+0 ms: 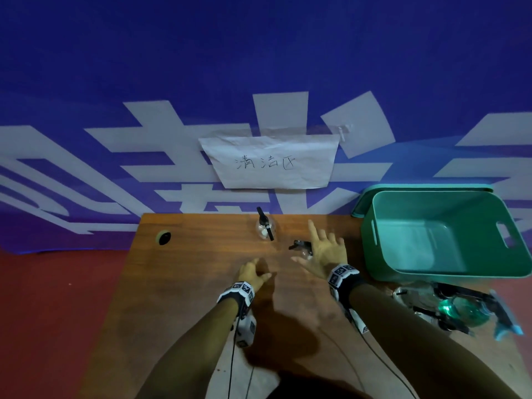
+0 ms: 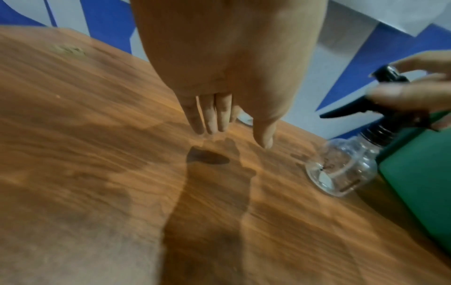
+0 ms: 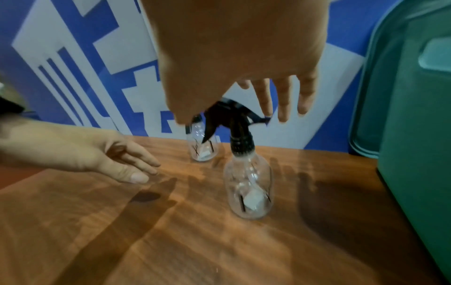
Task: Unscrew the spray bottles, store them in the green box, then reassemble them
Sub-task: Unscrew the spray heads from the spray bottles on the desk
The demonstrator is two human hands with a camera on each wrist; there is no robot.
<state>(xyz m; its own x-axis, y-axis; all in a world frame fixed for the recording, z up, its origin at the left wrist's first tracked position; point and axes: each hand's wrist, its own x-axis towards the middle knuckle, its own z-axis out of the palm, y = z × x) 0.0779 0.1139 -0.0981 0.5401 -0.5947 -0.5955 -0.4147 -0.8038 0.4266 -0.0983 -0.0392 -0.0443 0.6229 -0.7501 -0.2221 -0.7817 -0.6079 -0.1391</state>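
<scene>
Brown wood grain is filling the lower middle of the head view, where a table (image 1: 201,283) is sitting under both forearms. At centre, the right hand (image 1: 325,251) is hovering with fingers spread and straight, holding nothing, just above the near spray bottle (image 1: 302,249), whose black trigger head is peeking out at the hand's left edge. Left of it and slightly lower, the left hand (image 1: 253,273) is also hanging relaxed and empty over the wood. Above both, toward the table's far edge, the far spray bottle (image 1: 265,226) is standing upright with its black head on. At right, the green box (image 1: 374,234) is sitting open on the table, its lid (image 1: 359,205) leaning behind it. A pile of clear and black items is lying at lower right, too blurred to identify. A paper sign (image 1: 270,162) is hanging on the blue wall.

From the left wrist, the left hand (image 2: 227,77) is pointing straight fingers down toward the wood, gripping nothing. At right, the near spray bottle (image 2: 341,167) is standing beside the green box (image 2: 419,173), with right-hand fingers (image 2: 402,94) poised around its black head; contact is unclear.

From the right wrist, the right hand (image 3: 239,57) is spreading open above the near spray bottle (image 3: 249,189), at centre. The far spray bottle (image 3: 203,148) is standing behind it, the left hand (image 3: 97,154) is reaching in from the left, and the green box (image 3: 415,135) is filling the right edge.
</scene>
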